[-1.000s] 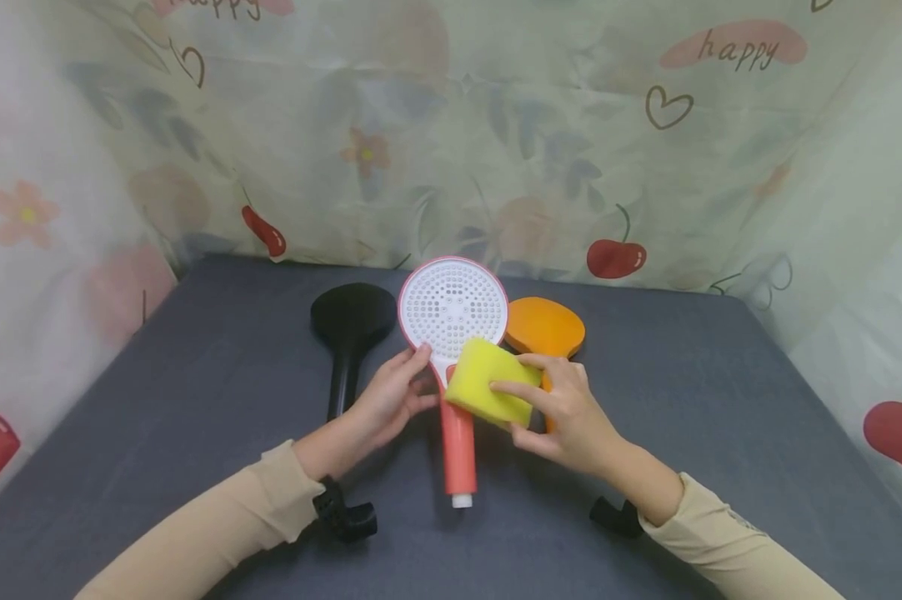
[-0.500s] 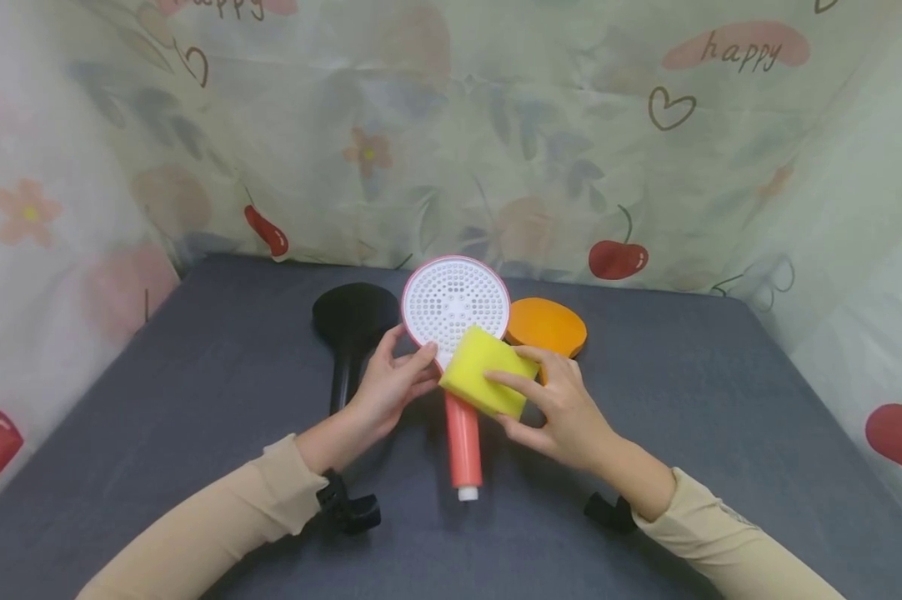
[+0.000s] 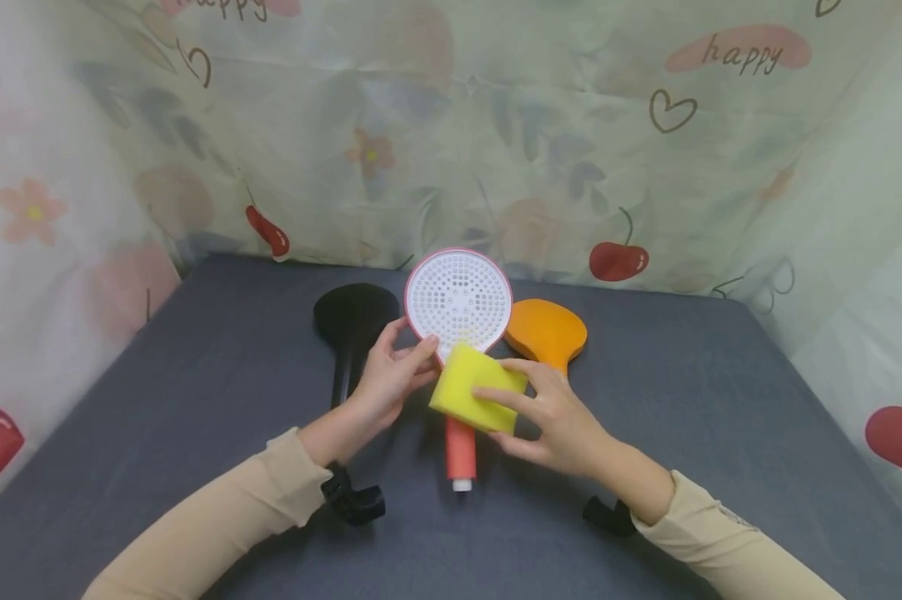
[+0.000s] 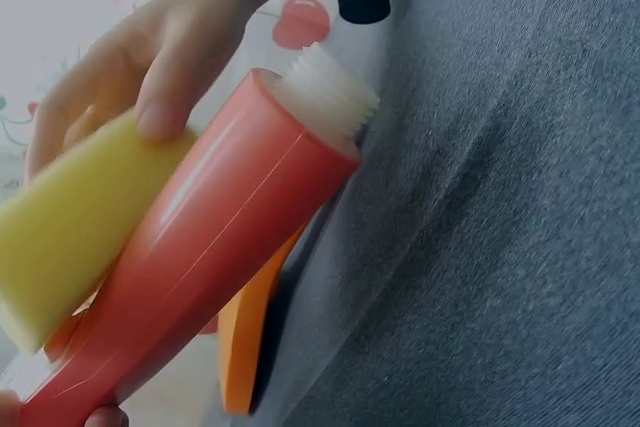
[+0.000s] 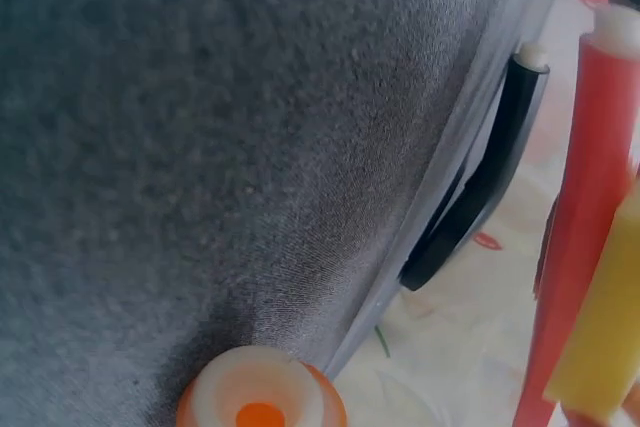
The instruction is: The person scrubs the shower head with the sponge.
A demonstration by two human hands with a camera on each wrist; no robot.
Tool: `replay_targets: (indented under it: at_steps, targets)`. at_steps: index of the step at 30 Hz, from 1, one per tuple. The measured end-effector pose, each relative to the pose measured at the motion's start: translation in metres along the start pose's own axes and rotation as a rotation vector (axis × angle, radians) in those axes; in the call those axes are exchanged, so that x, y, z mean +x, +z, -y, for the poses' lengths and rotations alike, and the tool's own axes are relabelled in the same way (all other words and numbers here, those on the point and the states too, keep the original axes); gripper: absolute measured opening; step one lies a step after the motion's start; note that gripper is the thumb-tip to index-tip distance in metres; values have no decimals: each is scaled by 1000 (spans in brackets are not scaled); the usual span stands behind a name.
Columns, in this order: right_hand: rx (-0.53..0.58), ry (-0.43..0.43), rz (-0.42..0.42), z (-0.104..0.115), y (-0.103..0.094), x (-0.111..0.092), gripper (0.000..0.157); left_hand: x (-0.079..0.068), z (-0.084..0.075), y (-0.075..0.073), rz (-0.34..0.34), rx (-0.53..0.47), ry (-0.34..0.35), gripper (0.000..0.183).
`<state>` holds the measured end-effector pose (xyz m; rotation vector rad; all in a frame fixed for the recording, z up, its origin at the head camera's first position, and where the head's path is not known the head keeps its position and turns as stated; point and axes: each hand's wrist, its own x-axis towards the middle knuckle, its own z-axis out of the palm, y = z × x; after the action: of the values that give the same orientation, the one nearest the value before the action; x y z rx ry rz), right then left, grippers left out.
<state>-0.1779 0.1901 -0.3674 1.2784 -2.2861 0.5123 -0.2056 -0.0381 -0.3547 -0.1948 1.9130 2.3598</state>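
My left hand (image 3: 393, 377) holds a red shower head (image 3: 458, 296) at its neck, thumb on the front edge of the white, nozzle-dotted face. The shower head is raised over the table, face toward me, and its handle ends in a white threaded tip (image 4: 330, 92). In my right hand (image 3: 559, 417) a yellow sponge (image 3: 475, 390) is pinched between thumb and fingers. It lies against the upper handle, just under the face, and covers part of it. The left wrist view shows the sponge (image 4: 85, 227) along the side of the red handle (image 4: 200, 237).
A black shower head (image 3: 356, 317) lies on the dark grey table (image 3: 196, 417) behind my left hand. An orange shower head (image 3: 547, 329) lies behind my right hand. Patterned fabric (image 3: 451, 125) hangs along the back and both sides.
The sponge first went up toward the face, then came down and left across the handle. The left hand has raised the shower head slightly. The black and orange ones stay put.
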Motion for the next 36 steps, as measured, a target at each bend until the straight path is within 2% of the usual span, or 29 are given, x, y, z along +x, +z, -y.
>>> replay_targets:
  at_steps: [5, 9, 13, 20, 23, 31, 36]
  targets:
    - [37, -119, 77, 4, -1, -6, 48, 5, -2, -2, -16, -34, 22, 56]
    - [42, -175, 131, 7, -1, -10, 52, 7, -3, -4, -33, -24, 27, 55]
    - [20, -172, 116, 6, 0, -8, 53, 6, -2, -4, -30, -24, 14, 56]
    - [-3, -94, 36, 1, 3, -1, 53, 3, -2, -3, -18, 18, -8, 59]
    - [14, -119, 41, 3, 4, -2, 53, 4, -1, -3, -13, 9, 4, 57]
    - [67, -211, 132, 12, 5, -10, 51, 6, 0, -6, -24, -8, 25, 57]
    - [61, -224, 126, 11, 5, -9, 53, 6, 0, -6, -26, -6, 17, 57]
